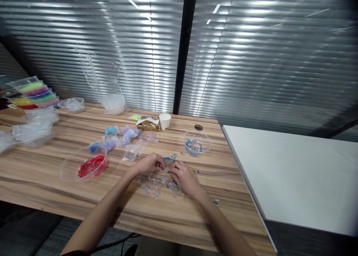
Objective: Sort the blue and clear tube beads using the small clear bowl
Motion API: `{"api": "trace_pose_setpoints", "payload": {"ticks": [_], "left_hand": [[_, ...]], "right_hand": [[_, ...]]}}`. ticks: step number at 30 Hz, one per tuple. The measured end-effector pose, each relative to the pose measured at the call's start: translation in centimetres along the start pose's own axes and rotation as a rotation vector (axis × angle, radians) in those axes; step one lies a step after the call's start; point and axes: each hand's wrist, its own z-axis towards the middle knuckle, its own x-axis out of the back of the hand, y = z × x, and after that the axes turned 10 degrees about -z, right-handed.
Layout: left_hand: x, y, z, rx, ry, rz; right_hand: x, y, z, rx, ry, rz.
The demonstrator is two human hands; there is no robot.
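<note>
My left hand and my right hand rest close together on the wooden table, over a scatter of small clear and blue tube beads. Both hands have their fingers curled and pinched at the beads between them; what each pinches is too small to name. A clear bowl with blue beads stands just beyond my right hand. A clear bowl with red beads lies to the left of my left hand.
Several small bags of blue and purple beads lie mid-table. A paper cup, a gold packet, a large clear bag, stacked coloured bead trays and crumpled plastic sit behind. A white table adjoins on the right.
</note>
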Motion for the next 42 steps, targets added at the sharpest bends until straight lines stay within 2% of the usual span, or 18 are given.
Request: {"api": "trace_pose_setpoints", "payload": {"ticks": [8,21,30,42], "left_hand": [[-0.2,-0.6,0.1,0.006,0.037,0.048],[-1.4,0.1,0.1,-0.047,0.088,0.213],[-1.2,0.4,0.1,-0.025,0.062,0.159],[-0.9,0.1,0.1,-0.021,0.089,0.147]], "right_hand": [[-0.3,-0.2,0.0,-0.012,0.007,-0.075],[-0.8,-1.3,0.7,-0.024,-0.036,-0.27],[0.3,-1.5,0.5,-0.027,-0.093,-0.234],[-0.3,-0.9,-0.3,-0.031,-0.023,-0.163]]}}
